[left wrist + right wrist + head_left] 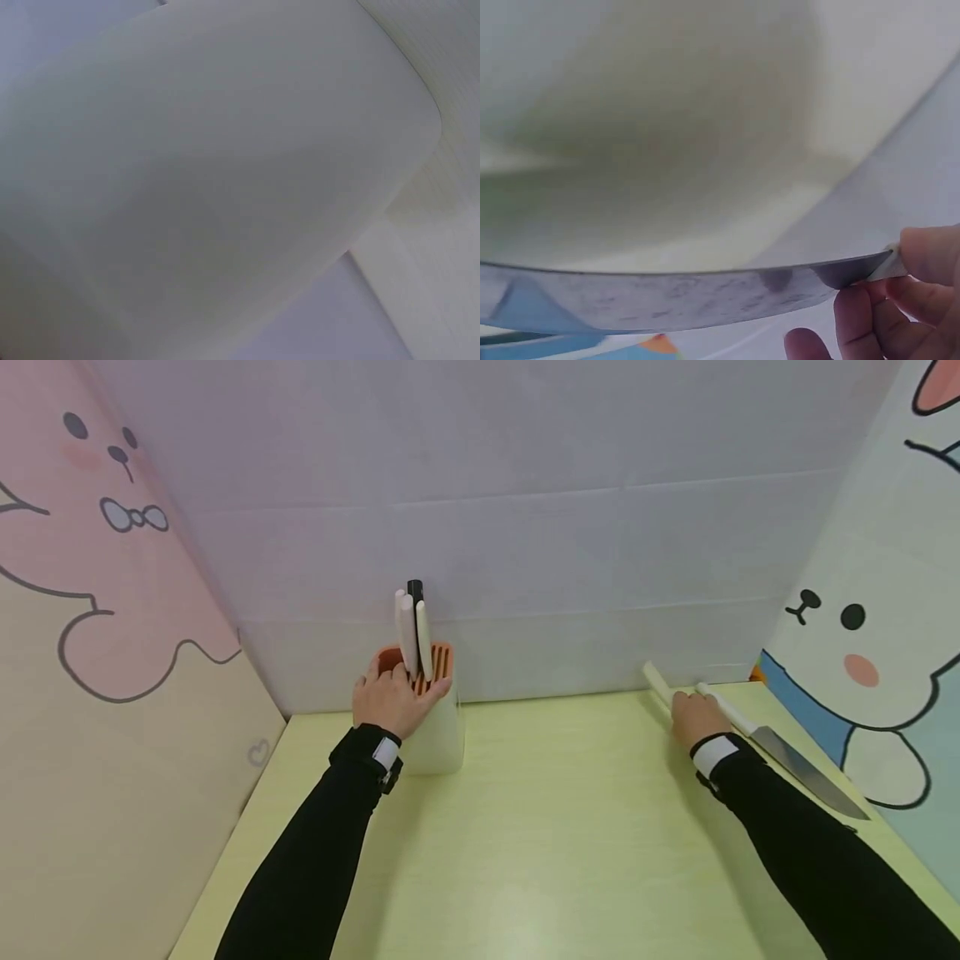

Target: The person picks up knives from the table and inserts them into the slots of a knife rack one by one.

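My left hand (392, 697) grips the top of a white knife block (438, 743) with an orange slotted top, the thumb along its right side. Several handles stand in the block, white ones (407, 635) and a black one (415, 589). Over at the right, my right hand (699, 720) holds a knife by its white handle (657, 683). In the right wrist view its long blade (690, 300) extends left from the fingers; my forearm hides most of it in the head view. Beside that hand, a second white-handled knife (810, 770) lies on the table. The block's pale wall (247, 150) fills the left wrist view.
The pale yellow table (540, 827) meets a white back wall (540, 652). Side panels with cartoon animals, pink at the left (135, 585) and white and blue at the right (885, 760), border it. A small orange thing (757, 674) shows in the back right corner.
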Demonstrator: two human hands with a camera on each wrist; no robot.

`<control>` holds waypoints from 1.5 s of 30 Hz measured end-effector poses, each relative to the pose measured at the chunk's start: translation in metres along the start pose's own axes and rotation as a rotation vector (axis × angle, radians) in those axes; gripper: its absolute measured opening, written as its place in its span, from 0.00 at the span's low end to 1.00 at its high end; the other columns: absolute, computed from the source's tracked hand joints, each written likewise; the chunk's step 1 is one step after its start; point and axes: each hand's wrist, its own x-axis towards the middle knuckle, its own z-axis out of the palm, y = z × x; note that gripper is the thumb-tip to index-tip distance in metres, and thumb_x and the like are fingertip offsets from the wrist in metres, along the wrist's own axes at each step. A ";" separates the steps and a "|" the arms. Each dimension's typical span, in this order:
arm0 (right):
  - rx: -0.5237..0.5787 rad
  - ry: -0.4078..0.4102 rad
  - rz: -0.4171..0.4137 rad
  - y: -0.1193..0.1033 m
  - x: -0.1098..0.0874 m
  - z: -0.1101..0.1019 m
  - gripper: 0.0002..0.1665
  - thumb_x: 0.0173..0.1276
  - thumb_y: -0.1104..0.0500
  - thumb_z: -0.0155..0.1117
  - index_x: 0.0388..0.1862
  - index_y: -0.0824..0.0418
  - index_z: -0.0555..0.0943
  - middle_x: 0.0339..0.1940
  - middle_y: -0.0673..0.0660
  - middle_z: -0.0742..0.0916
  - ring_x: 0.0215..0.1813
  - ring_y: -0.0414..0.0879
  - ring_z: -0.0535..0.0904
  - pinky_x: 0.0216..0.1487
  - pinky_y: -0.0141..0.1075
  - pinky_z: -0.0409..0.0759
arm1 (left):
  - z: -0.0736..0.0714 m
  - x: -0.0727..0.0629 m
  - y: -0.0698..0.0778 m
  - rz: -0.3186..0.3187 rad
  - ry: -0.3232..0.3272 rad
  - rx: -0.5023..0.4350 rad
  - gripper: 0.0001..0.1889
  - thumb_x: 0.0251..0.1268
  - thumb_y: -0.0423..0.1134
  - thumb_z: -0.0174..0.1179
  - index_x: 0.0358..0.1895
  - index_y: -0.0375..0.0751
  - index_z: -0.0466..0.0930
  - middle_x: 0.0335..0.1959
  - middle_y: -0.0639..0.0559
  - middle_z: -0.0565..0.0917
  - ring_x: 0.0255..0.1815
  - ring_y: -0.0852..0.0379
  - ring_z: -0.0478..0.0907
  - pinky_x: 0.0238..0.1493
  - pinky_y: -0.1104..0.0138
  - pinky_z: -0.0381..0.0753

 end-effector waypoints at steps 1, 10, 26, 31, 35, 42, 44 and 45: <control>0.015 0.012 0.001 -0.006 0.003 -0.004 0.06 0.70 0.72 0.59 0.37 0.78 0.74 0.32 0.76 0.82 0.35 0.70 0.77 0.42 0.58 0.73 | 0.000 0.000 0.000 0.001 0.001 0.002 0.49 0.60 0.81 0.45 0.54 0.34 0.80 0.47 0.36 0.86 0.70 0.38 0.67 0.62 0.45 0.70; 0.205 0.054 -0.092 -0.064 0.022 -0.054 0.11 0.78 0.66 0.53 0.46 0.78 0.74 0.35 0.72 0.82 0.37 0.66 0.80 0.40 0.56 0.77 | 0.002 0.001 -0.002 0.002 0.007 0.008 0.48 0.58 0.82 0.47 0.53 0.35 0.80 0.40 0.36 0.86 0.70 0.37 0.67 0.61 0.44 0.71; 0.658 0.196 -0.196 -0.174 0.043 -0.123 0.19 0.82 0.62 0.49 0.64 0.74 0.70 0.49 0.68 0.81 0.49 0.60 0.80 0.48 0.54 0.81 | -0.005 -0.001 -0.001 -0.014 -0.028 -0.009 0.48 0.59 0.81 0.49 0.56 0.35 0.79 0.41 0.36 0.86 0.75 0.37 0.62 0.67 0.43 0.66; 0.788 0.301 -0.249 -0.208 0.044 -0.136 0.21 0.81 0.62 0.51 0.66 0.74 0.70 0.51 0.67 0.82 0.52 0.57 0.78 0.49 0.48 0.76 | -0.003 -0.001 -0.001 0.000 -0.027 -0.004 0.49 0.57 0.82 0.49 0.56 0.36 0.80 0.43 0.37 0.86 0.76 0.37 0.61 0.66 0.43 0.68; 0.872 0.390 -0.303 -0.233 0.046 -0.144 0.20 0.80 0.64 0.53 0.64 0.74 0.71 0.49 0.66 0.82 0.50 0.55 0.78 0.43 0.43 0.72 | -0.004 -0.002 0.000 0.001 -0.047 0.007 0.50 0.56 0.82 0.49 0.58 0.37 0.79 0.50 0.36 0.85 0.77 0.37 0.61 0.67 0.43 0.68; 0.966 0.498 -0.402 -0.265 0.055 -0.152 0.19 0.80 0.65 0.53 0.64 0.74 0.72 0.49 0.67 0.82 0.50 0.55 0.78 0.42 0.42 0.73 | -0.004 -0.001 0.000 -0.001 -0.064 0.003 0.53 0.54 0.83 0.51 0.64 0.35 0.76 0.56 0.34 0.84 0.79 0.35 0.57 0.70 0.41 0.64; 0.975 0.511 -0.426 -0.274 0.058 -0.154 0.19 0.79 0.65 0.54 0.64 0.74 0.72 0.48 0.67 0.83 0.49 0.54 0.78 0.41 0.42 0.73 | -0.003 -0.002 -0.002 0.006 -0.043 -0.002 0.53 0.53 0.83 0.52 0.62 0.35 0.77 0.53 0.35 0.85 0.78 0.35 0.58 0.69 0.42 0.66; 0.980 0.513 -0.436 -0.279 0.059 -0.155 0.19 0.79 0.65 0.54 0.63 0.74 0.72 0.48 0.67 0.83 0.49 0.54 0.78 0.40 0.42 0.73 | -0.003 -0.002 -0.003 0.010 -0.029 -0.004 0.53 0.52 0.83 0.52 0.60 0.35 0.78 0.51 0.35 0.86 0.78 0.35 0.59 0.68 0.42 0.67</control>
